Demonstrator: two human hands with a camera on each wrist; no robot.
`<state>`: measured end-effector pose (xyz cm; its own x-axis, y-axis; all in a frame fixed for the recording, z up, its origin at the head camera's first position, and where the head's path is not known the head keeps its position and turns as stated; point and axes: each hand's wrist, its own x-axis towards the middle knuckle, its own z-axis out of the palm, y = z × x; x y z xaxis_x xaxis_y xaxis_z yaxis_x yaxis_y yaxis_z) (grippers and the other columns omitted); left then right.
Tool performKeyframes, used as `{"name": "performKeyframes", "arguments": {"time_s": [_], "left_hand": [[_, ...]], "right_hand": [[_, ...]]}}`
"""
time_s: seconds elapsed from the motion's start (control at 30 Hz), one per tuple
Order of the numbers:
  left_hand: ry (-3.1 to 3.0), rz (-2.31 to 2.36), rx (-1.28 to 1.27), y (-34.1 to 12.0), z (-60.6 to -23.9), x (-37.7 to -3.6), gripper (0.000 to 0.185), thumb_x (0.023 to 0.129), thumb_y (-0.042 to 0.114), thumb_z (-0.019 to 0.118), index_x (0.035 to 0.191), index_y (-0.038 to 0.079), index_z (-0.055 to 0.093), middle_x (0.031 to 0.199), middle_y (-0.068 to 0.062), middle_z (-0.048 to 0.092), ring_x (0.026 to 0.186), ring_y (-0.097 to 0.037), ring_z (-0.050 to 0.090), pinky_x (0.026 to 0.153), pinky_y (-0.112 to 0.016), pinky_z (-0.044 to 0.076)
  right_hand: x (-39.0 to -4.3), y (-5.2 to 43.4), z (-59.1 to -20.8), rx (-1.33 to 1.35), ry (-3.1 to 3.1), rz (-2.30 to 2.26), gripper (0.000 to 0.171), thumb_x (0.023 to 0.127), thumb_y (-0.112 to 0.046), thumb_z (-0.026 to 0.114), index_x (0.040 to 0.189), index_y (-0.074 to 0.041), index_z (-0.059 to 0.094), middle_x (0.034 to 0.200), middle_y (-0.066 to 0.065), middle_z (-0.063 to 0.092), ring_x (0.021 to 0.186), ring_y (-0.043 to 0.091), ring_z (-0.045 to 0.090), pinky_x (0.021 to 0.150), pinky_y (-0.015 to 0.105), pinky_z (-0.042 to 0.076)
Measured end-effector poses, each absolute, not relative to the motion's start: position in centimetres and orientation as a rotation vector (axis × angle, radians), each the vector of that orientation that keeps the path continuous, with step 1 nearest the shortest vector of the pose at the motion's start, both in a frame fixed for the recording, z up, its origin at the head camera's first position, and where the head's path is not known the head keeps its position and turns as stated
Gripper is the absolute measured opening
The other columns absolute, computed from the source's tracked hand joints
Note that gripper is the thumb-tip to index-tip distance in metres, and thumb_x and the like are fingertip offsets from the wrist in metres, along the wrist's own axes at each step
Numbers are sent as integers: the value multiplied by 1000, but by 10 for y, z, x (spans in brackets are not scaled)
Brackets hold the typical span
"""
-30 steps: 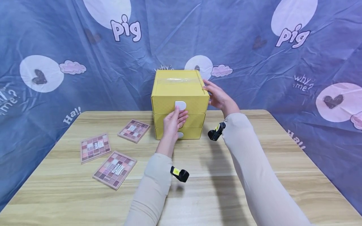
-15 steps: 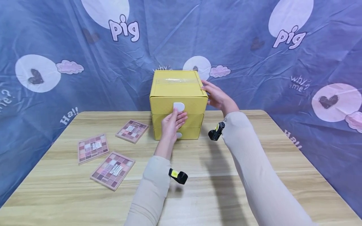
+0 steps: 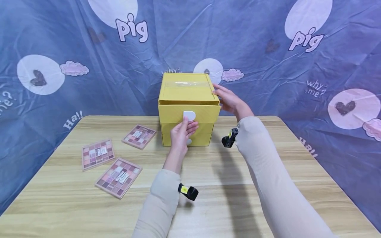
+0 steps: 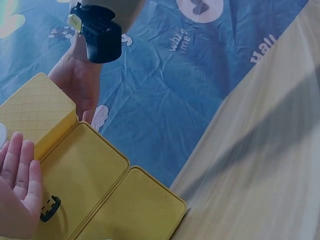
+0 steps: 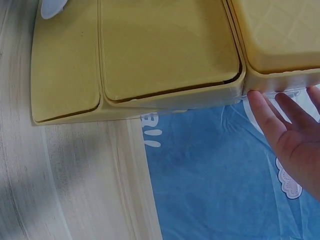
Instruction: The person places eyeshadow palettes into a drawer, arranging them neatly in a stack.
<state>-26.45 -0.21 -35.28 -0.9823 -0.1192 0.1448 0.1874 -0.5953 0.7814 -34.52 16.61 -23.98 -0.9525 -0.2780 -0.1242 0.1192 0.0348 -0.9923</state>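
Observation:
On the table stands a yellow three-drawer storage box (image 3: 186, 89). Its top drawer (image 3: 172, 114) sticks out slightly, with a dark gap beneath the box's top edge. My left hand (image 3: 179, 135) pinches the white drawer handle (image 3: 189, 115), thumb on its front and the other fingers extended below. Against the box's right side, my right hand (image 3: 230, 100) rests with fingertips at the upper edge. The right wrist view shows that hand (image 5: 295, 132) with spread fingers touching the side wall. In the left wrist view the drawer (image 4: 40, 107) juts past the fronts below.
Three eyeshadow palettes, one at the back (image 3: 139, 136), one at the left (image 3: 98, 154) and one nearer (image 3: 119, 178), lie left of the box on the wooden table (image 3: 208, 205). A blue printed cloth (image 3: 262, 72) hangs behind the table.
The top drawer has come out a little toward me, with my left hand on its handle, and a gap has appeared above its front. My right hand stays on the box's side.

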Motion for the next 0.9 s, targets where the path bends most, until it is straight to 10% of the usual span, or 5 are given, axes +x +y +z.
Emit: {"name": "performKeyframes", "arguments": {"time_s": [0.9], "left_hand": [[-1391,-2528,-180,6,-398,-247,35,88,32,49,92,1,64,84,-13,64,79,-26,61,73,-37,48]], "right_hand": [[-346,167,-242,-211,2069,-1969,51,90,-19,41,137,-28,23,128,7,36,113,23,37,87,35,36]]}}
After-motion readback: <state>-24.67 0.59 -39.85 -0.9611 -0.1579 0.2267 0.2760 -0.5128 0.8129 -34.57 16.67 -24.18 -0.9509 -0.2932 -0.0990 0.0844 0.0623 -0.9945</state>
